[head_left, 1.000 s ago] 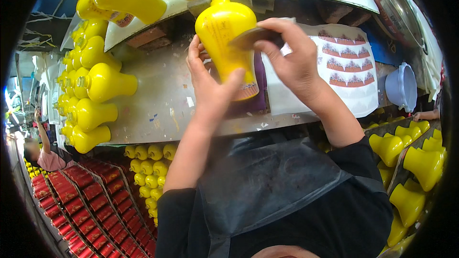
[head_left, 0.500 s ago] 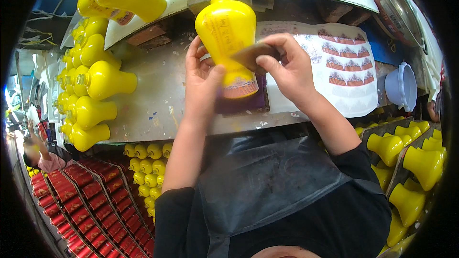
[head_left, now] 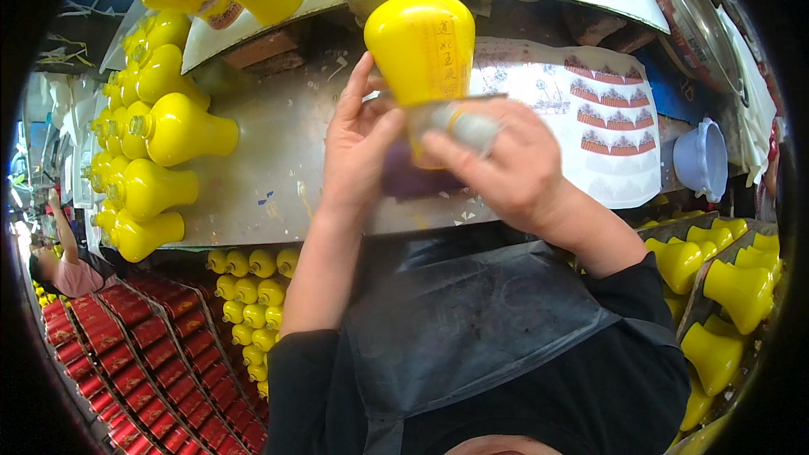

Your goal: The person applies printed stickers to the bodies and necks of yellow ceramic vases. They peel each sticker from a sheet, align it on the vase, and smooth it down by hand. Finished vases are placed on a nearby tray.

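Note:
A glossy yellow bottle (head_left: 420,38) with dark print down its front lies on the worktable, its neck at the far side. My left hand (head_left: 361,147) curves along its left side, fingertips touching the glass and thumb bent inward. In my right hand (head_left: 514,160) is a flat dark scraper, its edge across the narrow lower part of the bottle; a pale grey, rounded piece (head_left: 472,131) shows by my fingers, blurred by motion. The bottle's decorated base is mostly hidden behind that hand. Beneath it is a dark purple pad (head_left: 417,181).
Yellow bottles (head_left: 181,126) crowd the table's left end. A decal sheet (head_left: 619,177) lies right, near a pale blue tub (head_left: 701,160). More yellow bottles (head_left: 742,295) stand low right. Red patterned boxes (head_left: 143,345) are stacked lower left; a person (head_left: 76,270) is beyond.
My right hand has turned, bringing the pale rounded piece into view and covering the decorated base. The bottle has rotated, its print shifting to the right.

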{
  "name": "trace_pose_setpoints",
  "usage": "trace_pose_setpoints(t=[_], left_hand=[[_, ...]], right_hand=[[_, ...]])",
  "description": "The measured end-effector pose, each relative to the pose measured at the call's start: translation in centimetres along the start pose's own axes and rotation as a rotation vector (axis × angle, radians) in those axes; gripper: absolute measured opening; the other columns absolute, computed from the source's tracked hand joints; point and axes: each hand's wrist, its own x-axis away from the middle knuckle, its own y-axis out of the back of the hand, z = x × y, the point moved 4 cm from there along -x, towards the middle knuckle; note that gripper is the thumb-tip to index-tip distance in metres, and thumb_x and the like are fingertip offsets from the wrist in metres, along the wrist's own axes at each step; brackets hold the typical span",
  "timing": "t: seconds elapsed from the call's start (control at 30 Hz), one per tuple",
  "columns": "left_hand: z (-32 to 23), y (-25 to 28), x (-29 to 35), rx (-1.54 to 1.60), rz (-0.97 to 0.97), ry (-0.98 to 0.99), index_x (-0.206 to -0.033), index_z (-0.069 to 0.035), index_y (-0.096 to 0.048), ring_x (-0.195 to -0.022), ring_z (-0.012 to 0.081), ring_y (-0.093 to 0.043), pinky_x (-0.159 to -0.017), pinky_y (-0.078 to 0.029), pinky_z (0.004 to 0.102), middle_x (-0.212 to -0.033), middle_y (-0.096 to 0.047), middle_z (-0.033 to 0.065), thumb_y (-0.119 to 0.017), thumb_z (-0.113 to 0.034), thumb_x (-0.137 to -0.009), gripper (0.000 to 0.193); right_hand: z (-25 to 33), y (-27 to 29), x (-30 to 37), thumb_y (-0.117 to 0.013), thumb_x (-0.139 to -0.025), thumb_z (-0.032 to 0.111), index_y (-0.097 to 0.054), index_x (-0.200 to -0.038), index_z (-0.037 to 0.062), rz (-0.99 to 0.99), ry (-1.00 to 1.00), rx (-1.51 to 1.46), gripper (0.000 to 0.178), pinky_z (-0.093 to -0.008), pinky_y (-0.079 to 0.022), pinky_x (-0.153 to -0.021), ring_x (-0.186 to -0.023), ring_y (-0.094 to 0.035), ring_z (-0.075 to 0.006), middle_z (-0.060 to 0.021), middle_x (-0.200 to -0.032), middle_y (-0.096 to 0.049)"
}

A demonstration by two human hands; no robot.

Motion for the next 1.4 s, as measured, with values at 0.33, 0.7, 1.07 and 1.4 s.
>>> trace_pose_setpoints(t=[0.33, 0.7, 1.07, 1.4], left_hand=[[0.1, 0.0, 0.1, 0.085, -0.034, 0.045, -0.16, -0.009, -0.037, -0.112, 0.0183, -0.062, -0.101, -0.054, 0.0341, -0.136, -0.055, 0.0117, -0.044, 0.002, -0.105, 0.057], [-1.3, -0.3, -2.1, -0.391, -0.139, -0.209, -0.149, -0.005, -0.045, -0.129, 0.0223, -0.053, -0.111, -0.045, 0.038, -0.143, -0.049, 0.0101, -0.068, -0.013, -0.093, 0.061], [-3.9, -2.2, -7.3, -0.445, -0.217, -0.277, -0.118, -0.001, -0.067, -0.116, 0.0248, -0.056, -0.104, -0.045, 0.0375, -0.118, -0.062, 0.0118, -0.07, -0.024, -0.09, 0.036], [-3.9, -2.5, -7.6, -0.661, -0.254, -0.389, -0.112, -0.003, -0.069, -0.112, 0.0303, -0.055, -0.103, -0.042, 0.0415, -0.115, -0.062, 0.0139, -0.055, -0.026, -0.099, 0.03]], right_hand=[[2.7, -1.1, -1.5, -0.072, -0.082, 0.013, -0.071, -0.119, 0.0039, 0.328, 0.082, 0.084, 0.038, -0.0397, -0.053, -0.086, -0.097, -0.067, -0.0272, -0.0073, -0.087, -0.061], [-1.1, -1.2, 0.1, -0.076, -0.081, 0.003, -0.074, -0.12, 0.0099, 0.002, -0.133, -0.17, 0.039, -0.0326, -0.057, -0.071, -0.08, -0.069, -0.0224, -0.0072, -0.09, -0.067], [-8.2, -0.9, -2.3, -0.069, -0.095, 0.02, -0.076, -0.108, 0.0094, -0.082, -0.597, -0.342, 0.019, -0.0324, -0.051, -0.067, -0.072, -0.06, -0.021, -0.0107, -0.085, -0.063], [-7.6, -1.6, -4.3, -0.074, -0.091, 0.028, -0.07, -0.126, 0.0158, 0.102, -0.449, -0.04, 0.037, -0.0371, -0.056, -0.062, -0.069, -0.069, -0.0286, -0.0114, -0.086, -0.065]])
